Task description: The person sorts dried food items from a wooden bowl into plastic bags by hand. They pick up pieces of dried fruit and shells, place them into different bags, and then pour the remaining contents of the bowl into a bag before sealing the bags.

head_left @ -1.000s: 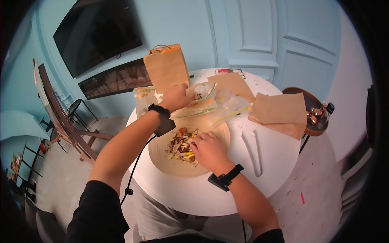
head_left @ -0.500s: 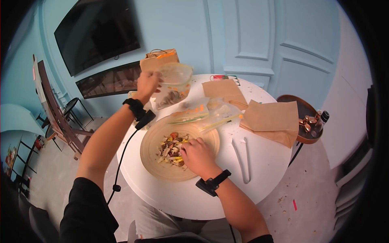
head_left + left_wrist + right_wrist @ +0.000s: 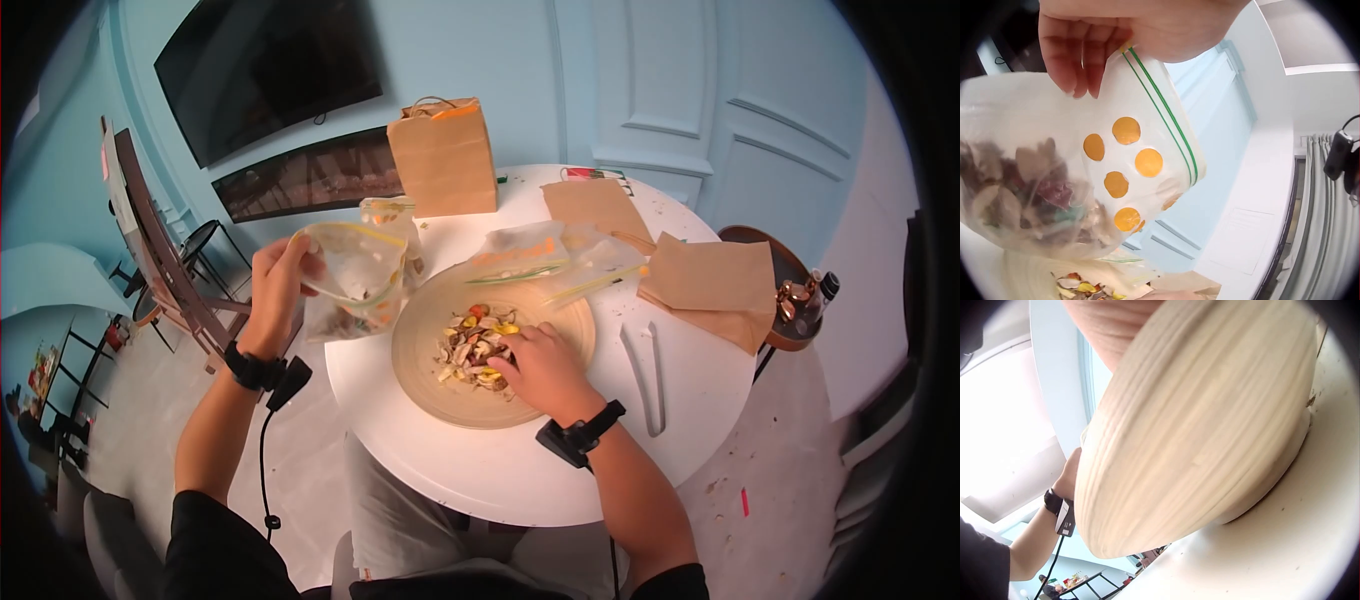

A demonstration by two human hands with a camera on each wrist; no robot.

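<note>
My left hand (image 3: 277,295) pinches the top edge of a clear zip bag (image 3: 365,270), held up left of the bowl. In the left wrist view the bag (image 3: 1041,187) shows orange dots, a green seal line and dried pieces inside, with the fingers (image 3: 1079,53) at its seal corner. My right hand (image 3: 550,370) rests on the mixed dried pieces (image 3: 468,345) in the wooden bowl (image 3: 440,405); its fingertips are partly hidden. In the right wrist view the bowl's outer side (image 3: 1191,437) covers most of that hand (image 3: 1113,325).
More zip bags (image 3: 515,255) lie behind the bowl. A paper bag (image 3: 443,160) stands at the back, and brown paper pieces (image 3: 710,280) lie on the right. Tongs (image 3: 643,385) lie on the white table (image 3: 420,465). A side tray (image 3: 790,330) with bottles stands beyond.
My left hand has lifted a filled zip bag from behind the bowl and moved it left and nearer. My right hand has stayed at the dried pieces in the bowl.
</note>
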